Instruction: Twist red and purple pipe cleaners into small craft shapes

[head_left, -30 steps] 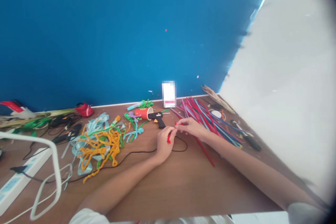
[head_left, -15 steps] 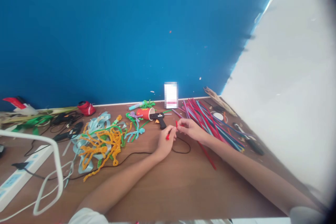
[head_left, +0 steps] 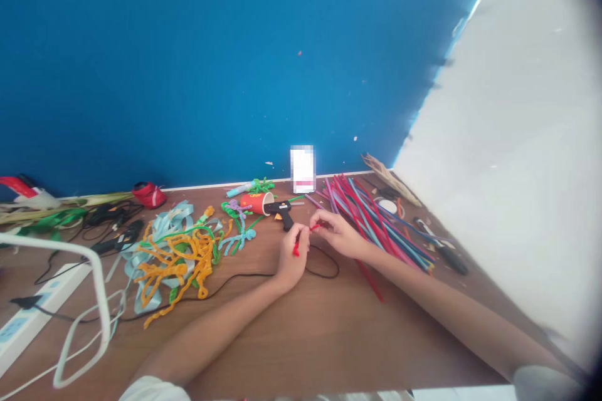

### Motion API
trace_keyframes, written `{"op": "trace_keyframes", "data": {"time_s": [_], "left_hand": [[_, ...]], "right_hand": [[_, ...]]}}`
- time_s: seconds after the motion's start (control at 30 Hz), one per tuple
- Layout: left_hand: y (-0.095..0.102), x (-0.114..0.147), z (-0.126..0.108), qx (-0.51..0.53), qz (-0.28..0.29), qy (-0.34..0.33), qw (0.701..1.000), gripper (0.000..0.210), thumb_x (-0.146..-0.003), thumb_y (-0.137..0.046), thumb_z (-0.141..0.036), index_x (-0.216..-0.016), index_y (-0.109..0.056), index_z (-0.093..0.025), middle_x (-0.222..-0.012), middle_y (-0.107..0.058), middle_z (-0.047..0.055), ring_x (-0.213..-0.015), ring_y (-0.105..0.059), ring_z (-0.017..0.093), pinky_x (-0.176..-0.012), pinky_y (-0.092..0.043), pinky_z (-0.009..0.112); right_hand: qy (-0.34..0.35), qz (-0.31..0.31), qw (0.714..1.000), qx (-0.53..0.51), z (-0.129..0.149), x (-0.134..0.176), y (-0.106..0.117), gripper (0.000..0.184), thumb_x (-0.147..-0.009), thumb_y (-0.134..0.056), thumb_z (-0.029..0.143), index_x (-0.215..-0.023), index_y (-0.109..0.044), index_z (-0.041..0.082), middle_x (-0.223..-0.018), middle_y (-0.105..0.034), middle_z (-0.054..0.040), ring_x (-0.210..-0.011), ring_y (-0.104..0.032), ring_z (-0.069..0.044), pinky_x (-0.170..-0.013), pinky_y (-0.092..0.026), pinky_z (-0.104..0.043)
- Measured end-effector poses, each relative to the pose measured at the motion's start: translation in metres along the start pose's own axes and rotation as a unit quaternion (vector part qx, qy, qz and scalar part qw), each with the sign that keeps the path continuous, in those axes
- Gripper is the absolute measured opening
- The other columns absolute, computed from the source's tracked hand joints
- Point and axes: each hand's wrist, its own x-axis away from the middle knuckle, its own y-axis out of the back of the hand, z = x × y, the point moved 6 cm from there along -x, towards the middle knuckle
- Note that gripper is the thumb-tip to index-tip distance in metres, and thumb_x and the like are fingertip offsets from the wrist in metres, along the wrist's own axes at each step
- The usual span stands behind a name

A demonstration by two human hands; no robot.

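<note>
A short red pipe cleaner (head_left: 296, 249) is pinched in my left hand (head_left: 292, 257), its curled end hanging below the fingers. My right hand (head_left: 339, 233) is closed on the other end of it, fingertips almost touching the left ones. Just behind the hands lies a black glue gun (head_left: 283, 213), its nozzle side by a tipped red paper cup (head_left: 256, 203). To the right, partly under my right forearm, spreads a bundle of red, purple and blue pipe cleaners (head_left: 371, 219).
Orange twisted pipe cleaners (head_left: 183, 269) and pale blue ribbon (head_left: 172, 222) are heaped at left. A white power strip (head_left: 42, 310) and a white bent frame (head_left: 101, 288) stand nearer. A black cable (head_left: 230, 277) crosses the table. Pliers-like black handles (head_left: 449, 255) lie at right.
The red strand between my fingertips has swung from upright to lying sideways. My hands stay close together in nearly the same place, and the view has shifted slightly.
</note>
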Motion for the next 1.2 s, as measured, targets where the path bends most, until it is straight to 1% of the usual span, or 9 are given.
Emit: {"op": "trace_keyframes", "data": {"time_s": [0.1, 0.3, 0.43, 0.5, 0.6, 0.73, 0.87, 1.0, 1.2], "left_hand": [[0.004, 0.005, -0.005, -0.046, -0.025, -0.025, 0.998, 0.030, -0.096, -0.041, -0.043, -0.083, -0.055, -0.020, -0.063, -0.049, -0.003, -0.060, -0.048, 0.012, -0.061, -0.037, 0.024], [0.001, 0.007, -0.007, -0.053, -0.005, -0.041, 0.998, 0.031, -0.099, -0.036, -0.041, -0.083, -0.052, -0.020, -0.065, -0.048, -0.003, -0.060, -0.048, 0.012, -0.060, -0.036, 0.024], [0.000, 0.006, -0.007, -0.060, 0.009, -0.040, 0.997, 0.029, -0.098, -0.040, -0.042, -0.086, -0.055, -0.019, -0.065, -0.050, -0.003, -0.061, -0.048, 0.012, -0.062, -0.036, 0.024], [-0.002, 0.006, -0.008, -0.055, 0.017, -0.039, 0.998, 0.027, -0.097, -0.043, -0.041, -0.088, -0.056, -0.019, -0.069, -0.054, -0.002, -0.063, -0.050, 0.012, -0.063, -0.037, 0.024], [-0.003, 0.005, -0.012, -0.048, 0.028, -0.053, 0.997, 0.024, -0.096, -0.045, -0.039, -0.090, -0.057, -0.019, -0.077, -0.060, 0.000, -0.067, -0.053, 0.012, -0.066, -0.039, 0.023], [-0.002, 0.005, -0.015, -0.067, 0.014, -0.078, 0.995, 0.023, -0.097, -0.045, -0.035, -0.087, -0.057, -0.018, -0.080, -0.061, 0.001, -0.071, -0.054, 0.013, -0.069, -0.040, 0.023], [-0.003, 0.008, -0.018, -0.102, 0.012, -0.120, 0.987, 0.021, -0.098, -0.044, -0.031, -0.087, -0.056, -0.018, -0.083, -0.059, 0.001, -0.075, -0.055, 0.013, -0.072, -0.041, 0.024], [-0.006, 0.011, -0.020, -0.126, 0.023, -0.163, 0.978, 0.020, -0.098, -0.043, -0.027, -0.087, -0.057, -0.018, -0.084, -0.058, 0.002, -0.078, -0.055, 0.014, -0.075, -0.041, 0.025], [-0.008, 0.011, -0.022, -0.141, 0.032, -0.168, 0.975, 0.022, -0.098, -0.042, -0.026, -0.085, -0.059, -0.018, -0.081, -0.056, 0.002, -0.077, -0.053, 0.014, -0.073, -0.040, 0.025]], "right_hand": [[0.023, -0.002, 1.000, 0.002, 0.006, 0.001, 0.002, 0.011, -0.092, -0.053, 0.026, -0.086, -0.061, 0.021, -0.087, -0.060, -0.0035, -0.085, -0.057, -0.019, -0.080, -0.044, -0.032], [0.031, -0.009, 0.998, -0.045, 0.005, 0.001, 0.005, 0.012, -0.088, -0.059, 0.025, -0.080, -0.067, 0.021, -0.084, -0.062, -0.0037, -0.082, -0.060, -0.019, -0.078, -0.045, -0.033], [-0.037, -0.012, 0.995, -0.097, -0.006, -0.001, 0.005, 0.011, -0.085, -0.062, 0.029, -0.078, -0.066, 0.020, -0.080, -0.062, -0.0018, -0.077, -0.058, -0.017, -0.074, -0.045, -0.031], [-0.083, -0.013, 0.986, -0.141, -0.012, 0.000, 0.003, 0.011, -0.083, -0.064, 0.031, -0.081, -0.064, 0.020, -0.075, -0.061, 0.0000, -0.069, -0.055, -0.014, -0.068, -0.044, -0.028], [-0.142, -0.017, 0.972, -0.185, -0.020, 0.002, -0.002, 0.018, -0.083, -0.064, 0.037, -0.087, -0.062, 0.019, -0.066, -0.057, 0.0027, -0.059, -0.051, -0.011, -0.056, -0.039, -0.025], [-0.188, -0.013, 0.966, -0.179, -0.026, 0.004, -0.007, 0.037, -0.086, -0.061, 0.050, -0.069, -0.054, 0.018, -0.054, -0.050, 0.0041, -0.049, -0.045, -0.009, -0.046, -0.031, -0.022], [-0.211, 0.028, 0.959, -0.184, -0.027, 0.006, -0.008, 0.045, -0.084, -0.062, 0.054, -0.062, -0.052, 0.017, -0.047, -0.043, 0.0060, -0.041, -0.034, -0.006, -0.041, -0.025, -0.021], [-0.225, 0.086, 0.953, -0.182, -0.023, 0.008, -0.004, 0.039, -0.081, -0.067, 0.049, -0.064, -0.056, 0.016, -0.051, -0.050, 0.0040, -0.044, -0.041, -0.007, -0.043, -0.030, -0.021], [-0.215, 0.140, 0.947, -0.192, -0.018, 0.007, 0.000, 0.031, -0.077, -0.072, 0.040, -0.068, -0.056, 0.016, -0.054, -0.051, 0.0045, -0.049, -0.045, -0.007, -0.050, -0.035, -0.021]]}}
